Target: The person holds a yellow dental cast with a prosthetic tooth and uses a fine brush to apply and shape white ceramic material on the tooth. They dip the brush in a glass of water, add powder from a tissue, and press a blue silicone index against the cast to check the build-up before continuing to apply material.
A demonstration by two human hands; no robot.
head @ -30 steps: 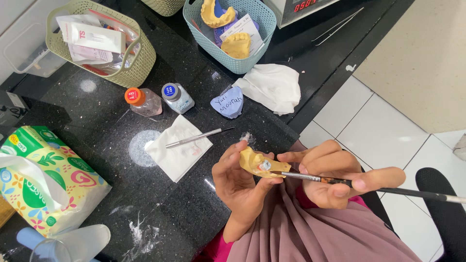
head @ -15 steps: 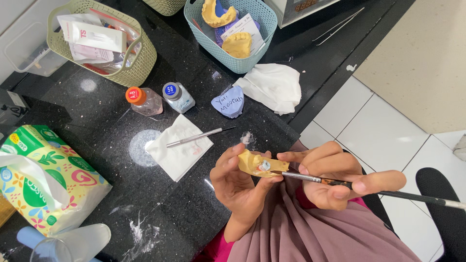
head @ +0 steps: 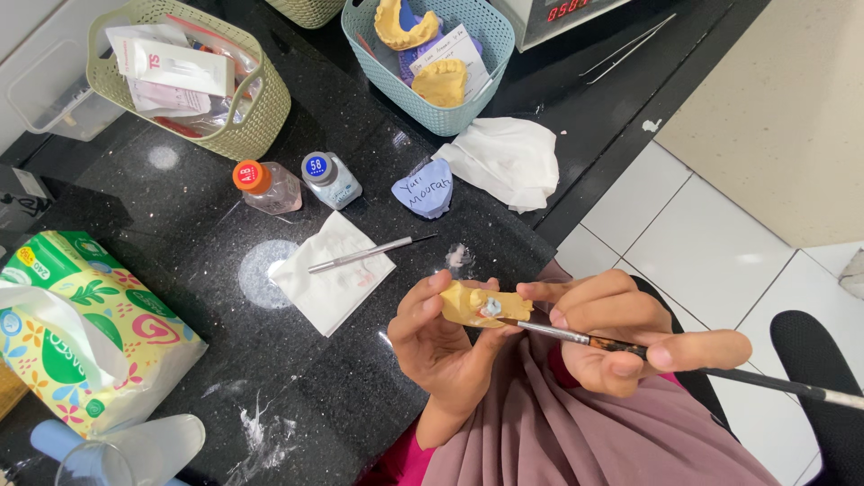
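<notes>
Just off the tabletop point(head: 297, 378) front edge, left hand point(head: 441, 346) pinches a yellow dental cast point(head: 481, 306); right hand point(head: 621, 333) pinches a brush point(head: 648, 351) touching it, over open floor point(head: 711, 225).

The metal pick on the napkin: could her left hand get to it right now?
Probably not at once: the left hand is holding the yellow cast. The pick lies uncovered on the napkin, nothing blocking it.

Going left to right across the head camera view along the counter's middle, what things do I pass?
Tissue pack → orange-capped bottle → blue-capped bottle → metal tool on a white napkin → blue heart-shaped piece → crumpled white tissue.
</notes>
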